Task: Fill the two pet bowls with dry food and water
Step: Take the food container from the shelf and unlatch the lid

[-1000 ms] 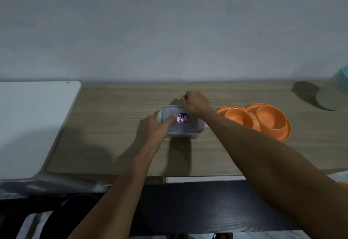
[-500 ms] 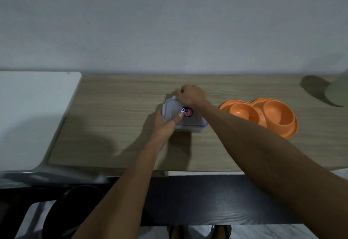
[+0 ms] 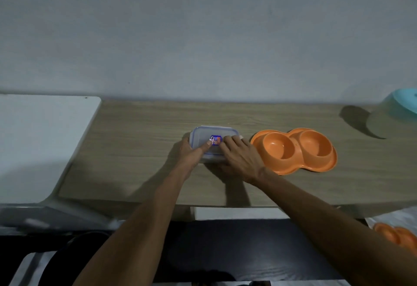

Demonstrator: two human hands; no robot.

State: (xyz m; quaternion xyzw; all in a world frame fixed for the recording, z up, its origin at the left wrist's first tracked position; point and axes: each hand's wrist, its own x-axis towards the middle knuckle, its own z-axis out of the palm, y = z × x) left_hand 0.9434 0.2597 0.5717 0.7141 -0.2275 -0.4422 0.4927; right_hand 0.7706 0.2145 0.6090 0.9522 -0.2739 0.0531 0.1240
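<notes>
A clear plastic container [image 3: 203, 135] with a blue-rimmed lid and a small sticker sits in the middle of the wooden counter [image 3: 140, 141]. My left hand [image 3: 191, 152] grips its left side, thumb on the lid. My right hand [image 3: 239, 155] lies over its near right corner, fingers on the lid. The contents are hidden. An orange double pet bowl [image 3: 293, 150] rests just right of the container; both wells look empty.
A large jug with a teal top [image 3: 392, 116] stands at the counter's far right edge. A white surface [image 3: 40, 141] adjoins the counter on the left. Another orange object [image 3: 397, 236] shows at the lower right, below the counter.
My right hand has moved from the container's far edge to its near right corner. My left hand stays on the left side. The view has shifted slightly.
</notes>
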